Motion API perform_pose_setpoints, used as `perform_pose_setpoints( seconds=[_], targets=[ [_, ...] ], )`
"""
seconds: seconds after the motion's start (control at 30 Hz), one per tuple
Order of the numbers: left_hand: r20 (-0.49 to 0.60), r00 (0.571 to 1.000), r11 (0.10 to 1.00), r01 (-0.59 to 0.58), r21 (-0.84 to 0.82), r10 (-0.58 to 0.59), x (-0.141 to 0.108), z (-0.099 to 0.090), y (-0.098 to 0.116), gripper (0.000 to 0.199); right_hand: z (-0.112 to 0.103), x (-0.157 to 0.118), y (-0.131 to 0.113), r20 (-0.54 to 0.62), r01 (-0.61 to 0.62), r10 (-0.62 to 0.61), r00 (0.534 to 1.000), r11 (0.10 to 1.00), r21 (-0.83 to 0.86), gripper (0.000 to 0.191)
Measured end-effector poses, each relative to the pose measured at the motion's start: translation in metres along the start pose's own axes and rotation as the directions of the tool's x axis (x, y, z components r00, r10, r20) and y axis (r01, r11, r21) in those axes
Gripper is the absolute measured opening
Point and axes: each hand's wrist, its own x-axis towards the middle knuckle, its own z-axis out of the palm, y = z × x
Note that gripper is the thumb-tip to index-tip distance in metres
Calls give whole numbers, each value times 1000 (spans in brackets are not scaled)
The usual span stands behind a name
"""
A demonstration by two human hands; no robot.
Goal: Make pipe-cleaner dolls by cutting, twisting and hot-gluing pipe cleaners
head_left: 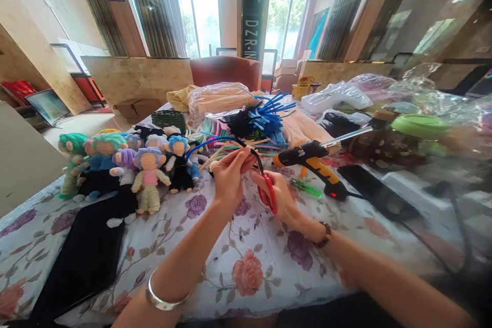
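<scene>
My left hand (232,171) is closed in a pinch at the middle of the view, on a black pipe cleaner (239,141). A blue pipe cleaner (209,140) arcs out to the left of its fingers. Close beside it on the right, my right hand (282,197) grips red-handled scissors (270,193). Their dark blades point up toward the left fingertips. Small dark clippings lie on the flowered tablecloth (207,266) below the hands. Whatever else is between the left fingers is too small to make out.
Crocheted-looking dolls (149,179) stand at the left, behind a black tray-like object (82,256). A yellow and black glue gun (311,161) lies right of the hands. Blue pipe cleaners (269,115) are bundled behind. A green-lidded container (418,125) and plastic bags stand at the right.
</scene>
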Motion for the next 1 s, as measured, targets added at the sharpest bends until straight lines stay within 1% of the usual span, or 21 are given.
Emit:
perform_pose_setpoints(
  seconds=[0.17,0.3,0.47,0.6,0.77,0.93,1.0],
  targets=[
    [22,1000,1000,-9,5,9,2,-2,0,15,0,4,2,46,-11,8,999,998,66,50],
    [20,1000,1000,-20,4,20,3,-2,0,16,0,5,0,29,-12,11,1000,999,34,52],
    [10,999,999,-34,12,34,3,-1,0,17,-1,5,-5,59,11,-13,998,999,37,51],
    [-3,999,999,-47,26,47,4,-2,0,17,-3,7,-5,38,3,-3,999,1000,4,53],
    [11,999,998,-54,15,54,4,-2,-1,17,-5,8,-4,91,35,-38,995,999,36,49],
    [0,999,999,-47,4,47,5,-3,-2,19,-4,8,-5,81,-19,15,997,998,58,53],
    [-10,999,999,-50,3,50,6,-4,-2,19,-4,8,-7,97,-22,16,995,998,58,53]
  ],
)
